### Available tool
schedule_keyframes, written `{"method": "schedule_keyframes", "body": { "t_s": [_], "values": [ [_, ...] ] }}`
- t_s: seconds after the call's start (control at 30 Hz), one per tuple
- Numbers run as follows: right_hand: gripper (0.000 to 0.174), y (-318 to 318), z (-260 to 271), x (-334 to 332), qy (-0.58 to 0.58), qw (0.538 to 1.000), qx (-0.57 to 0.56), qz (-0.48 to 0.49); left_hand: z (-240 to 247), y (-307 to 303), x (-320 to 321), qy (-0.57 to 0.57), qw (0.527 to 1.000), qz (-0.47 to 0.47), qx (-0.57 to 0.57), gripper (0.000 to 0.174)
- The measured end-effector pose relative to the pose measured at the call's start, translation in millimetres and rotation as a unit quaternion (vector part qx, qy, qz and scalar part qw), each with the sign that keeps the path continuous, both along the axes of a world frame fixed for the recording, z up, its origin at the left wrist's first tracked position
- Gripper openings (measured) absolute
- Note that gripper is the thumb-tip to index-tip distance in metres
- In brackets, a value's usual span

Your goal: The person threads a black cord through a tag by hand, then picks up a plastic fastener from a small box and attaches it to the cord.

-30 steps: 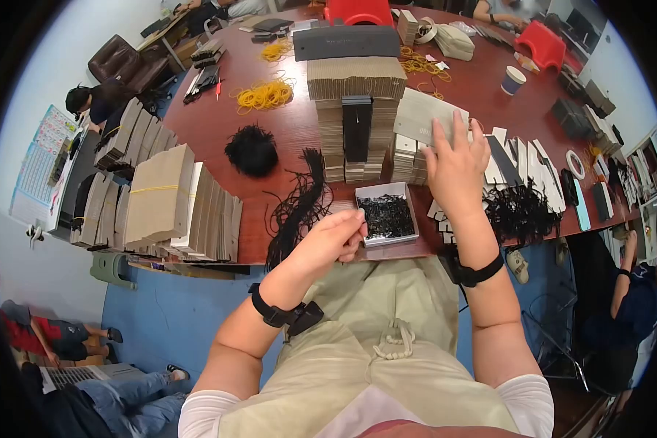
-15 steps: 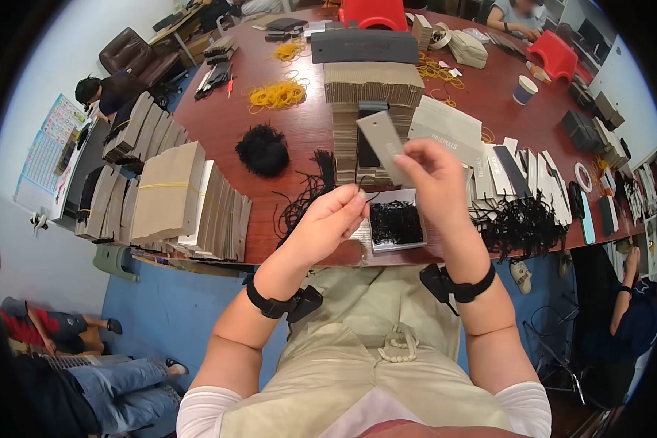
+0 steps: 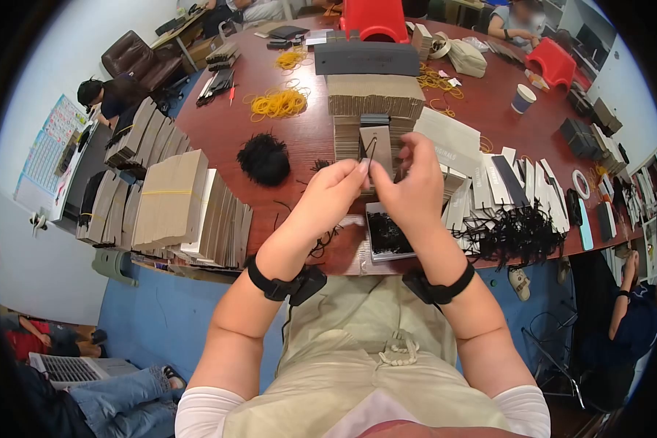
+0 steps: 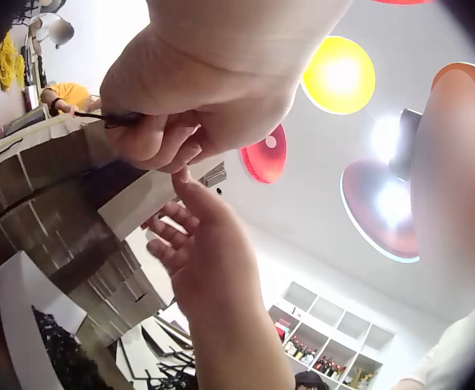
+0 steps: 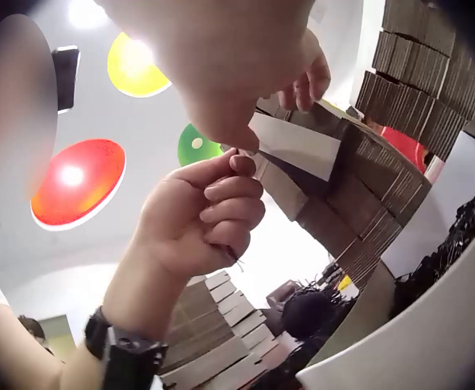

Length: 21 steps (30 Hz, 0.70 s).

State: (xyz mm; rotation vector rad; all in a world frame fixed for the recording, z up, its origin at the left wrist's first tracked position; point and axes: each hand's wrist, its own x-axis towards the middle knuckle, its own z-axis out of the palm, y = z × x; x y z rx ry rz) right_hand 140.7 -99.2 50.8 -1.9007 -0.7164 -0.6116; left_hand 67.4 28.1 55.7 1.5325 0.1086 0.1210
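Between my two hands, over the table, a grey-beige hang tag (image 3: 376, 137) stands upright with a thin black cord (image 3: 371, 150) looped at its upper part. My left hand (image 3: 330, 196) pinches the black cord at its fingertips. My right hand (image 3: 414, 182) holds the tag with its thumb at my left fingertips and its other fingers raised behind; the exact grip is partly hidden. In the right wrist view the tag (image 5: 296, 145) juts out beyond the right thumb. Below the hands sits a white box (image 3: 394, 257) of small black pieces (image 3: 388, 232).
Tall cardboard stacks (image 3: 376, 95) rise just beyond my hands. Right of them lie pale tags (image 3: 495, 179) with black cords (image 3: 522, 226). At left are a black cord bundle (image 3: 263, 159) and a banded cardboard stack (image 3: 169, 197). Yellow rubber bands (image 3: 277, 104) and a paper cup (image 3: 523, 98) stand farther back.
My right hand has lifted a tag from the pile at the right and brought it left to my left hand. The cord now loops at the tag's upper part.
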Motion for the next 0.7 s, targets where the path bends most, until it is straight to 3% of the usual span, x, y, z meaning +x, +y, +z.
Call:
{"method": "schedule_keyframes", "body": {
  "t_s": [0.13, 0.23, 0.43, 0.63, 0.7],
  "values": [
    [0.051, 17, 5, 1, -0.086, 0.996, -0.004, -0.031, -13, -2, -13, -0.042, 0.996, 0.018, -0.075, 0.025],
    [0.045, 16, 4, 4, -0.053, 0.998, -0.013, -0.025, -22, 5, -26, -0.06, 0.995, 0.002, -0.082, 0.025],
    [0.033, 2, 5, 11, -0.182, 0.982, 0.006, -0.049, -18, 3, -33, -0.068, 0.994, 0.009, -0.083, 0.026],
    [0.022, -6, 14, 7, -0.182, 0.982, -0.011, -0.045, -16, 2, -35, -0.07, 0.994, 0.016, -0.08, 0.024],
    [0.019, -10, 17, 3, -0.066, 0.998, 0.007, 0.017, -17, 2, -36, -0.069, 0.994, 0.02, -0.085, 0.024]
  ]
}}
